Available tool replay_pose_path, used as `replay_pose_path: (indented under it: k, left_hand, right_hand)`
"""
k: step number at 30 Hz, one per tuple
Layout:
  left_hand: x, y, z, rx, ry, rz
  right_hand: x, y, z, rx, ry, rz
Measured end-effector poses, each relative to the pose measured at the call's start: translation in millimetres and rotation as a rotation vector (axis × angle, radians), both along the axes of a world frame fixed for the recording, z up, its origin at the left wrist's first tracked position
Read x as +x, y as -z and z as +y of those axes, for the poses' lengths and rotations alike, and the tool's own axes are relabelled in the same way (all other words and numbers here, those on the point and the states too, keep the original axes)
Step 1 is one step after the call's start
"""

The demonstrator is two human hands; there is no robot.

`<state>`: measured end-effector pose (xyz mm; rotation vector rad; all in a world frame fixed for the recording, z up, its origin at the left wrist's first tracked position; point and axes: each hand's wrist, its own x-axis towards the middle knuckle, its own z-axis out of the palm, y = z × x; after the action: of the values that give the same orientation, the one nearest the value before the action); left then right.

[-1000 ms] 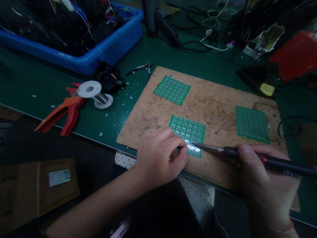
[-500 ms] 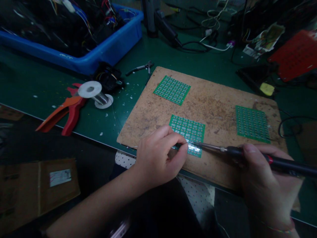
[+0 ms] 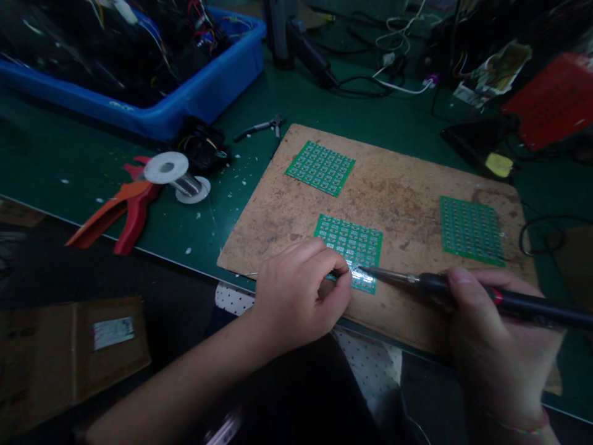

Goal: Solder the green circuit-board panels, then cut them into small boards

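One soldering iron [image 3: 433, 283], three circuit boards [image 3: 320, 168]

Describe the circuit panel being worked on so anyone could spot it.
On the green table lies a brown board. Near its front edge sits a green panel, the only one of three with the left hand and soldering iron over it.
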<state>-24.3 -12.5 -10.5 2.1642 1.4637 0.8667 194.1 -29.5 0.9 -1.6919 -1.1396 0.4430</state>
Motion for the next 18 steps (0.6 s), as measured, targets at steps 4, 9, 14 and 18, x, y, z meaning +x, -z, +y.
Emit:
replay_pose_path:
  k: [4,9,14,18]
  left_hand:
    - [0.4,0.2,0.1,0.014,-0.007,0.018]
    - [1.1,0.0,0.3,0.007,-0.018,0.04]
    - [1.9,0.3,0.1,0.022,-0.018,0.044]
    - [2.7,0.3,0.1,0.032,-0.022,0.057]
  right_hand:
    - [-1.3,0.1,0.8,0.0,0.001,-0.014]
    - [-1.2,-0.3,1.7,-0.011,-0.001,-0.029]
    - [-0.4,-2.4,0.5,-0.011,-0.005,-0.049]
    - [-0.8,-2.5,0.6,-0.013,-0.015,-0.061]
